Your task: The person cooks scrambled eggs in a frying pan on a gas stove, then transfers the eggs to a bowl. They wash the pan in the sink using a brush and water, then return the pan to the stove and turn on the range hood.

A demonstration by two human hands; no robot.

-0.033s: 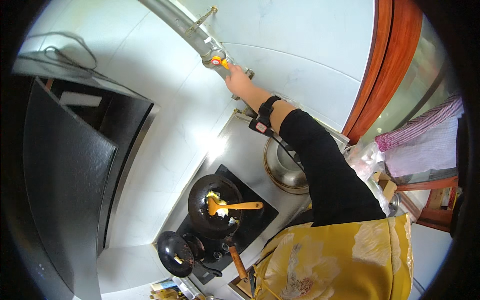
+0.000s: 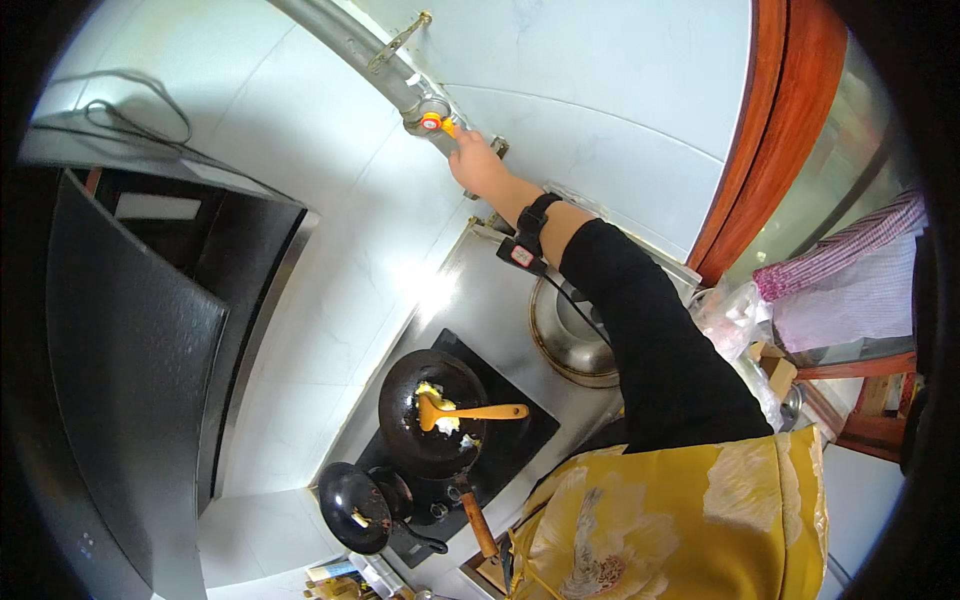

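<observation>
- Head view: black range hood [image 2: 130,370], largest item, fills the left side.
- Yellow floral apron [image 2: 650,540] at lower right; black sleeve [image 2: 650,330] extends up and left from beside it.
- Steel countertop [image 2: 450,300] across the middle, with black stove top [image 2: 525,422] set into it.
- Grey pipe [image 2: 355,45] on the wall; long axis diagonal, upper left toward lower right.
- Dark wok [image 2: 405,445] on the stove; wooden handle [image 2: 478,525] points down and slightly right.
- Round steel vessel [image 2: 575,350] on the countertop, just below the forearm, partly covered by the sleeve.
- Small black pan [image 2: 340,492] beside the wok at lower left, a pale scrap in it.
- Orange spatula [image 2: 490,411] lies in the wok, blade at left among yellow-and-white food pieces [image 2: 447,425]; handle near horizontal, its end reaching right past the rim.
- Right hand [image 2: 477,165] at the pipe; black wrist strap [image 2: 533,222] behind it. Fingers touch the free end of the lever; cannot tell whether they close round it.
- Yellow valve lever [image 2: 449,127], smallest: mounted on the pipe at a red hub [image 2: 431,121]. Long axis runs right and slightly down, free end pointing at the hand, roughly along the pipe but at a shallower slant.
</observation>
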